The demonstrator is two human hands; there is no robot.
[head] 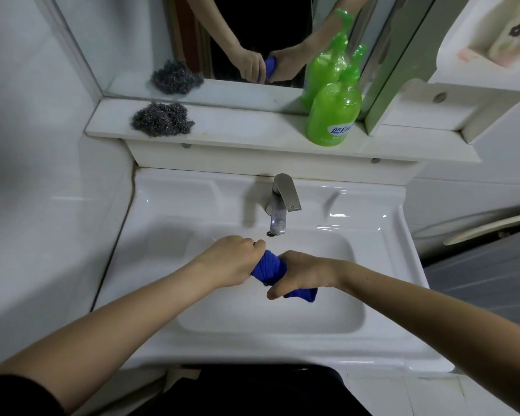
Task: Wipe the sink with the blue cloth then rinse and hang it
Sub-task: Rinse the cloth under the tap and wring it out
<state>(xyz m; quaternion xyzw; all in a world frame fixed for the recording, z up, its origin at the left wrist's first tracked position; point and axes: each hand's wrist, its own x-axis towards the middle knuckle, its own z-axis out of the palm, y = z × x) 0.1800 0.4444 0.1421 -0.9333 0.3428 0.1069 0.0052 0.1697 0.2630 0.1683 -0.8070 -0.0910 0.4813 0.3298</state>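
Note:
The blue cloth (269, 269) is twisted into a tight roll above the white sink (162, 223) basin. My left hand (233, 259) grips its left end and my right hand (303, 273) grips its right end, with a loose corner sticking out below the right palm. Both hands hover over the middle of the basin, just in front of the metal faucet (281, 202). No water stream shows from the spout.
A white shelf (252, 130) behind the sink carries a steel wool scrubber (162, 119) at the left and a green soap pump bottle (335, 114) at the right. A mirror (222, 34) stands above it. White tiled wall lies left; a white cabinet stands at the upper right.

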